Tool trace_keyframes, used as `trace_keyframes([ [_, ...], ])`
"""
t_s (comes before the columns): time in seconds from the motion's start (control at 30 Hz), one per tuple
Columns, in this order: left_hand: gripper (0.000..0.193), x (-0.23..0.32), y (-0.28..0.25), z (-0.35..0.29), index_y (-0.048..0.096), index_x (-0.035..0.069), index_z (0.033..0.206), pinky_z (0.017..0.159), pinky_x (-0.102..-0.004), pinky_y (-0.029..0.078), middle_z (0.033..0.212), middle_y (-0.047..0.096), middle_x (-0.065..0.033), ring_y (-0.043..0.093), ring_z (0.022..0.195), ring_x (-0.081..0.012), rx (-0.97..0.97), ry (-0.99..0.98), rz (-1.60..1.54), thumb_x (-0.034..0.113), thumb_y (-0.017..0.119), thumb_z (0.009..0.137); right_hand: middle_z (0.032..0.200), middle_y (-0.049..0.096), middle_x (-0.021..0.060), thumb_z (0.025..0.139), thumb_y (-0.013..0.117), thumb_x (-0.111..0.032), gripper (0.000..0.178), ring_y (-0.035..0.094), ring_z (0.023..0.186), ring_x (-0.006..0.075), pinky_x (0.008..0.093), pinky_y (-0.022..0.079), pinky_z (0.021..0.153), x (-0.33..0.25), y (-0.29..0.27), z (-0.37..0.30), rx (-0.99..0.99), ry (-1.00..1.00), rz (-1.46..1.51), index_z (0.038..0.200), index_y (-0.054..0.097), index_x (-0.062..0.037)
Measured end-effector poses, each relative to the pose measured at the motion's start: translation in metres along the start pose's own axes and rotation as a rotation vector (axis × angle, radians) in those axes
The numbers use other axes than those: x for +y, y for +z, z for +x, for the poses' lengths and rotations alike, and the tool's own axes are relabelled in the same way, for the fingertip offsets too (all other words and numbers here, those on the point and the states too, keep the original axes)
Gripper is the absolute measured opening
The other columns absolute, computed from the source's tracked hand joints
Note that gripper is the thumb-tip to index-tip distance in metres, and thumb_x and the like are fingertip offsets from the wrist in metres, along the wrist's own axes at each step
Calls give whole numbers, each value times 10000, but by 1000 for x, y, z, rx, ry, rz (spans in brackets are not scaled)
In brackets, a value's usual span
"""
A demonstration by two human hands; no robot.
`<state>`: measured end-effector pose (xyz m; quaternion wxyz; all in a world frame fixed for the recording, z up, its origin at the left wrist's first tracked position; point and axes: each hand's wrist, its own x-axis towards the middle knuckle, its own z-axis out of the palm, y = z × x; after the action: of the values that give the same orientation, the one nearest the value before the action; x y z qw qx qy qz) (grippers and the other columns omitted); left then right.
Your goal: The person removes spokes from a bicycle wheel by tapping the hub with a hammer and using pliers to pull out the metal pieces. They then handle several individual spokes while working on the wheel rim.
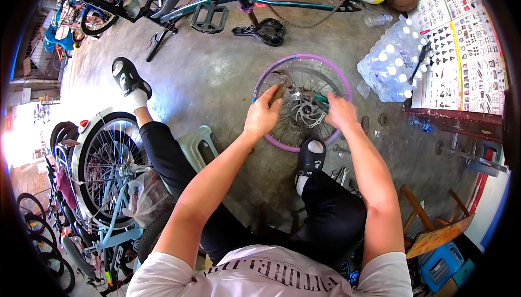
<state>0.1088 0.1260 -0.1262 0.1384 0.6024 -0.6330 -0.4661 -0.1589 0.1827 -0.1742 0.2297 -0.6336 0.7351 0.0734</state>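
A bicycle wheel (300,147) with a purple rim, spokes and a disc rotor (307,113) at its hub lies on the floor in front of me. My left hand (262,114) is over the wheel's left side, closed around a brown, handle-like piece (278,95) whose far end is unclear. At the right side of the wheel, my right hand (341,112) grips a green-handled tool (321,99) that points toward the hub. Fingers and spokes hide the tool's tip. My shoe (311,158) stands against the wheel's near edge.
A dark green bicycle frame (293,2) with its saddle (260,31) lies beyond the wheel. Bagged plastic bottles (388,61) stand at right. Wrenches (341,174) lie near my shoe. A light green stool (196,147) and a parked bicycle (111,172) are at left.
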Motion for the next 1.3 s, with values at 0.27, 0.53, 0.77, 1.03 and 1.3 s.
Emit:
trace_keyframes([
  [0.27,543,10,-1,5,558,126,1496,1011,-464,528,1272,704,-232,672,1181,-422,19,43,40,287,638,984,1054,735,218,773,688,-78,494,736,975,423,506,604,837,9,1,8,-30,-37,-2,1253,573,-79],
  [0.53,496,20,14,19,598,168,1464,969,-489,537,1215,709,-258,676,1126,-459,-28,74,158,285,642,984,1090,737,195,794,677,-85,503,738,1015,384,495,603,853,15,4,9,-66,-29,3,1285,571,-96],
  [0.77,448,98,-37,48,642,175,1400,926,-559,555,1128,731,-244,698,1028,-474,183,446,303,290,633,967,1010,747,192,800,661,-82,479,742,953,400,507,601,811,14,13,13,-12,-53,16,1273,593,-102],
  [1.03,592,114,-29,47,480,116,1542,694,-518,570,980,709,-274,701,850,-492,535,719,84,130,627,969,995,746,206,799,661,-87,454,742,930,419,515,602,801,17,12,14,-25,-62,36,1246,585,-95],
  [1.3,519,94,-31,31,557,104,1495,947,-472,553,1186,713,-273,694,1088,-456,176,251,63,226,625,995,976,748,197,758,674,-76,435,738,933,418,533,588,794,16,10,9,-82,-78,33,1180,568,-78],
])
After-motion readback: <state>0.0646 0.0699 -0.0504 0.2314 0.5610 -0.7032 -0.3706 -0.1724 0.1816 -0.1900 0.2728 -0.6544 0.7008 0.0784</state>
